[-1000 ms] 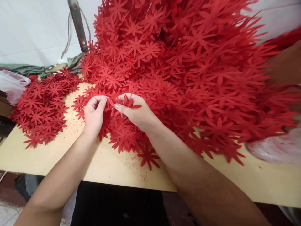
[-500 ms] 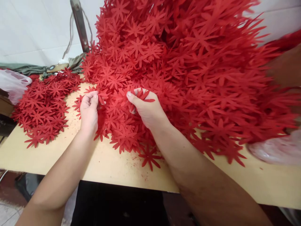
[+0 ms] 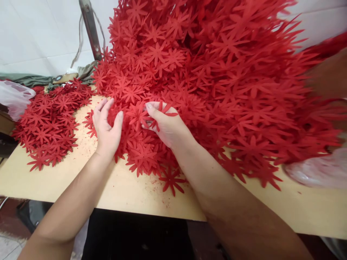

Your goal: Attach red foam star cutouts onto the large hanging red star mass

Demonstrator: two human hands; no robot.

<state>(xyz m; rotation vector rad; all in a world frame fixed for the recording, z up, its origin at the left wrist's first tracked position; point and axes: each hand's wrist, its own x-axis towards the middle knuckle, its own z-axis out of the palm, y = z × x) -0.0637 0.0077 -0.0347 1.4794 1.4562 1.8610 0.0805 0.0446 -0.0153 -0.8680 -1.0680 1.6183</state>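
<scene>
A large heap of red flower-shaped cutouts [image 3: 230,72] with narrow petals covers much of the table. At its front left edge, my left hand [image 3: 107,122] has its thumb and fingers apart, with nothing gripped between them. My right hand [image 3: 162,119] is closed on a red flower cutout [image 3: 158,115], whose petals stick out above the thumb and between the fingers. Whether more than one cutout is in that hand I cannot tell. One single flower cutout [image 3: 172,180] lies flat on the table in front of the heap.
A smaller pile of flower cutouts [image 3: 48,126] lies at the left, beside a white plastic bag [image 3: 17,97]. Red crumbs dot the pale tabletop [image 3: 121,191]. A metal bar [image 3: 90,30] stands by the tiled wall. Clear plastic [image 3: 317,169] lies at the right.
My left hand has gone from a pinch to spread fingers and has moved slightly right. My right hand stays in nearly the same place, still holding red petals.
</scene>
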